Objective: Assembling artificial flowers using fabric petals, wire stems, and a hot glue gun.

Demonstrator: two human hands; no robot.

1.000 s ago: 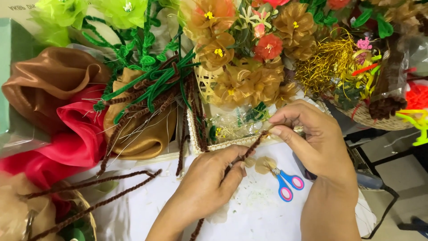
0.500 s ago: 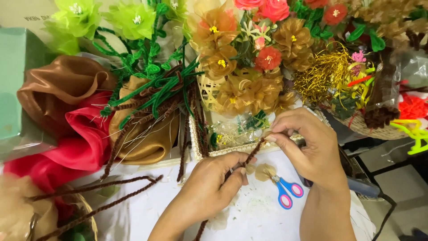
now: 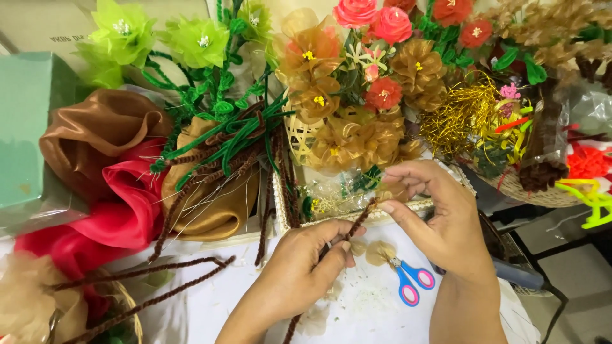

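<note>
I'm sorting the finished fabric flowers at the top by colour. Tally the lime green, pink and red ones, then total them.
Lime green flowers: 3, the third only partly in view
Pink flowers: 2
Red flowers: 3
Total: 8
</note>
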